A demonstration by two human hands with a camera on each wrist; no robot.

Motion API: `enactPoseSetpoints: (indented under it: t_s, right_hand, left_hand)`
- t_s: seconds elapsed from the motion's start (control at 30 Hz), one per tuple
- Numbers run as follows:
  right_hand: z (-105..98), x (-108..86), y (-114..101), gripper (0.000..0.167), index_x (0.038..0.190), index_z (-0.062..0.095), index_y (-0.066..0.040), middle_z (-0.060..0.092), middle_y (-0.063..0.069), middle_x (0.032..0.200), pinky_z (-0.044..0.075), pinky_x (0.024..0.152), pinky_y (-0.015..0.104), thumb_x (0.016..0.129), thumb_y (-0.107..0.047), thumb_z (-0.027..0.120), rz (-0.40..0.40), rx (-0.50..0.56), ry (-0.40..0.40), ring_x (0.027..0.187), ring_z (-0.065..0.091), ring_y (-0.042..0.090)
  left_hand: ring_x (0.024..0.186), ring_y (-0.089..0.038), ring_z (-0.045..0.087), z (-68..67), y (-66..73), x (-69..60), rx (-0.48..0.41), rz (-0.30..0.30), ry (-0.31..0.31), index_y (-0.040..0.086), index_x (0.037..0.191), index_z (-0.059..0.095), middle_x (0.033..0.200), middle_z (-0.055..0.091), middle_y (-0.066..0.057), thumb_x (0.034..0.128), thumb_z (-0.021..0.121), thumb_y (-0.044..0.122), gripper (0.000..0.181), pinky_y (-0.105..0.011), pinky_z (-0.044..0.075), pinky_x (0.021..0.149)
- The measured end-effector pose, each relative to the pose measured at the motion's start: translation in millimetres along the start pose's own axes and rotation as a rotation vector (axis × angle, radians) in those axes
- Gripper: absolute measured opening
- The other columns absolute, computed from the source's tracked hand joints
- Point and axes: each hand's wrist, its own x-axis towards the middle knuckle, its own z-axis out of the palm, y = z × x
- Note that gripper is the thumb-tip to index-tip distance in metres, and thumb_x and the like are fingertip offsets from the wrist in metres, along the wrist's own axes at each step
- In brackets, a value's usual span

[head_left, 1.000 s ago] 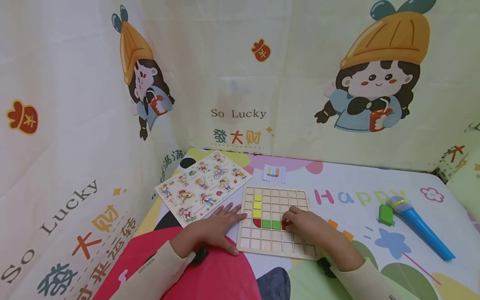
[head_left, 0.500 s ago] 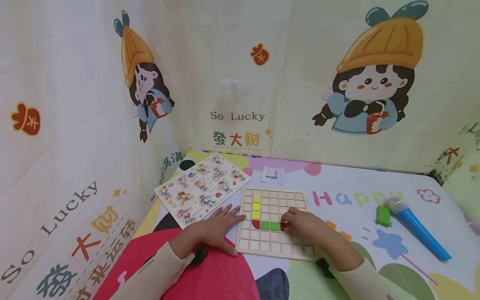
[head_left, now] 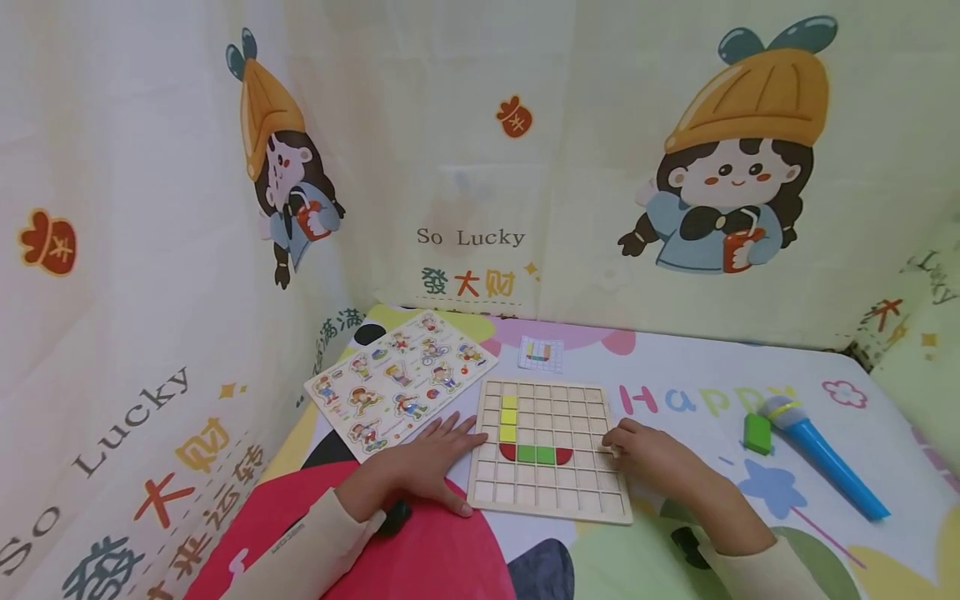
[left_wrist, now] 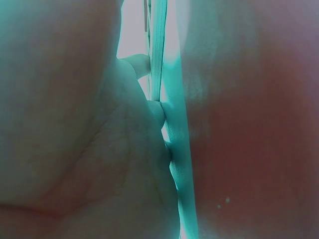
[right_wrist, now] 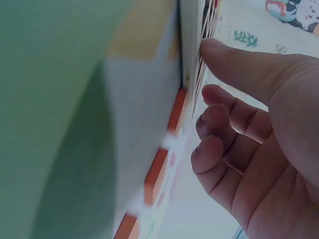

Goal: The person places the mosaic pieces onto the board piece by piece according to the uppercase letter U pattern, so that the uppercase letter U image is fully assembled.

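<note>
A wooden grid board (head_left: 551, 492) lies on the printed tabletop. Yellow squares (head_left: 509, 416) fill a short column on it, with green squares (head_left: 536, 454) in a row below. A red rounded piece (head_left: 507, 452) sits at that row's left end and another red piece (head_left: 562, 456) at its right end. My left hand (head_left: 431, 462) rests flat with spread fingers, its fingertips at the board's left edge. Over the board's right edge is my right hand (head_left: 656, 458), fingers loosely bent and apart from the thumb, holding nothing. Orange blocks (right_wrist: 155, 174) lie beside the board near it, hidden in the head view.
A picture puzzle board (head_left: 401, 387) lies at the back left. Behind the grid stands a small pattern card (head_left: 541, 354) lying flat. To the right are a green block (head_left: 757, 434) and a blue toy microphone (head_left: 828, 458). Printed cloth walls (head_left: 555, 167) enclose the table.
My right hand has let go of the right-hand red piece and moved right to the board's edge, leaving that piece in full view. The left hand stays in place.
</note>
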Motion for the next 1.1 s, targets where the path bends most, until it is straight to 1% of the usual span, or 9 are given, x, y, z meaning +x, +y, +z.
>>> enactPoseSetpoints:
  t_s: [0.13,0.17,0.3,0.47,0.57,0.73,0.8,0.93,1.1]
  right_hand:
    - [-3,-9.9,9,0.025,0.104,0.07,-0.011,0.056,-0.007,0.092,0.054,0.074,0.031,0.081,-0.013,0.079,0.007,-0.009,0.017,0.082,0.061,0.011]
    - [-4,-12.3,11,0.025,0.104,0.07,-0.011,0.056,-0.007,0.093,0.054,0.074,0.031,0.081,-0.011,0.079,-0.002,-0.013,0.025,0.082,0.061,0.011]
    - [-7,-20.2,21,0.028,0.105,0.07,-0.012,0.058,-0.006,0.094,0.054,0.072,0.03,0.079,-0.008,0.08,-0.005,-0.027,0.038,0.08,0.06,0.009]
    - [-12,-28.5,27,0.027,0.103,0.07,-0.01,0.057,-0.006,0.092,0.054,0.071,0.03,0.078,-0.009,0.081,0.018,-0.047,0.03,0.078,0.06,0.009]
    - [-14,-31.9,30,0.026,0.103,0.07,-0.011,0.056,-0.008,0.092,0.054,0.073,0.031,0.079,-0.011,0.081,0.057,-0.047,0.009,0.078,0.058,0.009]
    - [-17,-34.7,33,0.027,0.104,0.071,-0.015,0.057,-0.007,0.095,0.054,0.078,0.037,0.079,-0.011,0.08,0.157,-0.009,-0.058,0.082,0.056,0.013]
    - [-18,-35.5,35,0.027,0.105,0.07,-0.014,0.057,-0.005,0.097,0.054,0.079,0.041,0.079,-0.011,0.08,0.185,0.011,-0.087,0.084,0.056,0.016]
    - [-20,-36.8,41,0.029,0.108,0.07,-0.012,0.058,-0.003,0.1,0.053,0.08,0.042,0.08,-0.013,0.079,0.25,0.03,-0.138,0.088,0.056,0.019]
    - [-20,-38.0,47,0.028,0.11,0.069,-0.01,0.059,-0.001,0.102,0.053,0.081,0.044,0.083,-0.014,0.077,0.297,0.042,-0.16,0.092,0.058,0.022]
  left_hand:
    - [0.148,-0.026,0.001,1.5,-1.8,-0.2,0.001,0.001,0.002,0.03,0.155,0.025,0.162,0.011,0.002,0.0667,0.073,0.07,0.108,-0.051,0.007,0.116]
    - [0.148,-0.026,0.0,1.5,-2.1,-0.4,-0.001,0.003,0.002,0.03,0.155,0.025,0.162,0.01,0.002,0.0669,0.073,0.071,0.108,-0.05,0.006,0.116]
    - [0.148,-0.027,0.0,1.6,-3.2,-0.7,0.001,0.011,0.001,0.03,0.155,0.024,0.162,0.009,0.002,0.0676,0.07,0.073,0.108,-0.05,0.006,0.116]
    - [0.148,-0.027,0.0,1.5,-3.8,-0.8,-0.007,0.018,0.001,0.03,0.155,0.024,0.162,0.01,0.002,0.0677,0.071,0.072,0.108,-0.051,0.007,0.116]
    - [0.148,-0.026,0.0,1.1,-3.7,-1.0,-0.01,0.021,0.002,0.031,0.155,0.024,0.162,0.01,0.002,0.0674,0.072,0.071,0.108,-0.052,0.007,0.116]
    - [0.148,-0.026,0.0,0.5,-3.5,-1.6,0.004,0.021,0.001,0.031,0.155,0.023,0.162,0.009,0.002,0.0678,0.071,0.072,0.108,-0.051,0.006,0.116]
    - [0.148,-0.026,-0.001,0.0,-3.1,-1.9,0.005,0.018,-0.001,0.03,0.155,0.023,0.162,0.009,0.002,0.0679,0.07,0.072,0.108,-0.051,0.005,0.116]
    - [0.148,-0.026,-0.001,-0.4,-2.3,-2.2,0.01,0.017,-0.003,0.029,0.155,0.024,0.162,0.009,0.001,0.068,0.07,0.073,0.108,-0.051,0.006,0.116]
    - [0.148,-0.027,0.0,-0.7,-1.8,-1.9,0.014,0.017,-0.003,0.029,0.155,0.024,0.162,0.01,0.001,0.0681,0.071,0.072,0.108,-0.051,0.006,0.116]
